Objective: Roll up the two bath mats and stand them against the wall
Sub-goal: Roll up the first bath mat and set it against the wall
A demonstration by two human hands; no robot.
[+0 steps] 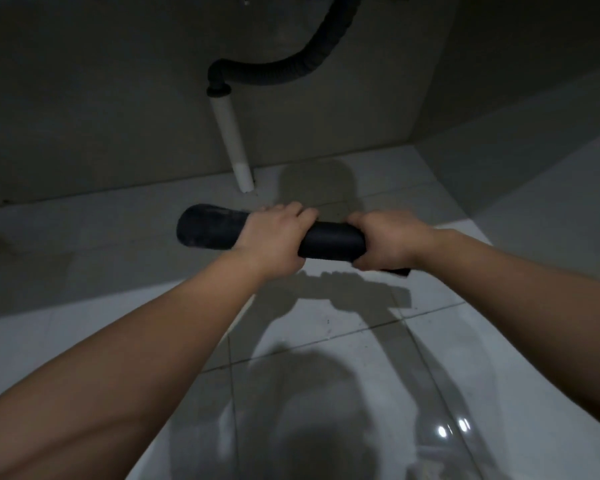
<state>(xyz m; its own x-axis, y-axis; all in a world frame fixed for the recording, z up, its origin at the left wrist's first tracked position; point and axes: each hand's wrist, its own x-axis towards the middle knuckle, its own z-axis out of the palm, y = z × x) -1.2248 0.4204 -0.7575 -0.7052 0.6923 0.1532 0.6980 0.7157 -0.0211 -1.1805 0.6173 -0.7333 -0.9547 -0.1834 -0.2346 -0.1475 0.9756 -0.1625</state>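
A dark bath mat, rolled into a tube, is held level above the tiled floor in the middle of the head view. My left hand grips it left of centre. My right hand grips its right end, where a loose corner sticks out below. The roll's left end is wider and flatter. Its shadow falls on the floor beneath. No second mat is in view.
The grey wall stands just beyond the roll, with a white drain pipe running down to the floor and a black corrugated hose above it. A side wall closes the right. Glossy white floor tiles lie below.
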